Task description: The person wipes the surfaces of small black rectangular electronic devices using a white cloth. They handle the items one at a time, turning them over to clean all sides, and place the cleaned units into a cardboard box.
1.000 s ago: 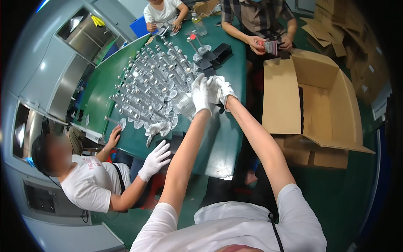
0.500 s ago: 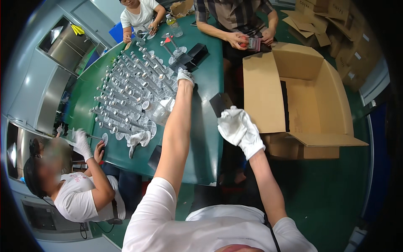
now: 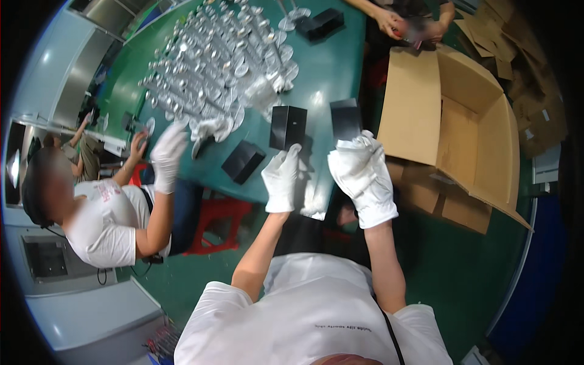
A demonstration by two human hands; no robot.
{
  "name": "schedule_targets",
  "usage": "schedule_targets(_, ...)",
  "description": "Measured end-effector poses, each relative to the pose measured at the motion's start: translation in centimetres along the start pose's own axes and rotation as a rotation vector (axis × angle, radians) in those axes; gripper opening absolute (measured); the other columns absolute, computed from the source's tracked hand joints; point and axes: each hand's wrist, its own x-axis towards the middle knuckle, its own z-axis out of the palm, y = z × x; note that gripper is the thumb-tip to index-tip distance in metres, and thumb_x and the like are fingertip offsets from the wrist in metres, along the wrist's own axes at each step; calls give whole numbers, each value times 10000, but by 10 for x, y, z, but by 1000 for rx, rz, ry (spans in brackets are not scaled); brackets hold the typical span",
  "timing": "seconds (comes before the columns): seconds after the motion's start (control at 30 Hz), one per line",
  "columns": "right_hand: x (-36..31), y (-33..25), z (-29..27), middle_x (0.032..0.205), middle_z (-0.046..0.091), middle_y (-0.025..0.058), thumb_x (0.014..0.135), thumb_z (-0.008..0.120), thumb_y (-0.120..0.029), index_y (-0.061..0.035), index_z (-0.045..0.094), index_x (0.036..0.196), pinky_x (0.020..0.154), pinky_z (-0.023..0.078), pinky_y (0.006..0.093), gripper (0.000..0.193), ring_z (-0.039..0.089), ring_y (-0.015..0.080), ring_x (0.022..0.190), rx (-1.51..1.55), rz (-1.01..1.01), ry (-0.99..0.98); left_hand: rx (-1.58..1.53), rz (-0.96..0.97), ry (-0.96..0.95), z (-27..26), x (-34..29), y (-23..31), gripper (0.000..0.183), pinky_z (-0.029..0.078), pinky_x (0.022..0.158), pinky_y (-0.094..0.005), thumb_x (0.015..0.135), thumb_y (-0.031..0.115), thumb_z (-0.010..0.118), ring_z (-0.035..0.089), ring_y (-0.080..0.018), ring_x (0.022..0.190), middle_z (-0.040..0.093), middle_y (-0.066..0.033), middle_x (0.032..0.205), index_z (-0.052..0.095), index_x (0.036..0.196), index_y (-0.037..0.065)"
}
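My left hand, in a white glove, has its fingers closed on the near end of a black box held over the green table. Just right of it, my right hand, also gloved, is closed round the lower end of a second black box. A crumpled white cloth seems bunched in that hand too, though glove and cloth are hard to tell apart. Another black box lies on the table to the left of my left hand.
Many grey metal posts with clear round bases crowd the table. More black boxes lie at its far side. An open cardboard carton stands at right. A gloved co-worker sits left; another person's hands hold a reddish thing beyond.
My left hand has come back from the far black boxes and now holds one close to me. My right hand still grips its black box. The whole view has shifted.
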Motion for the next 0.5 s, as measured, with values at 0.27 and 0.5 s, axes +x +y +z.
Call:
schedule_targets(0.27,-52,79,-30,1352,587,87,978,618,-357,-74,482,1407,1053,496,430,532,590,255,1216,-932,256,344,533,543,40,-48,-35,-61,230,518,626,-435,941,241,626,666,-360,726,666,-168,823,674,1067,54)
schedule_targets(0.5,-66,31,3,1293,633,117,999,555,-467,-44,535,1366,998,530,503,561,634,283,1161,-599,257,555,652,348,-26,-46,-35,-36,365,539,607,-455,849,395,700,653,-386,643,654,-196,766,675,904,36)
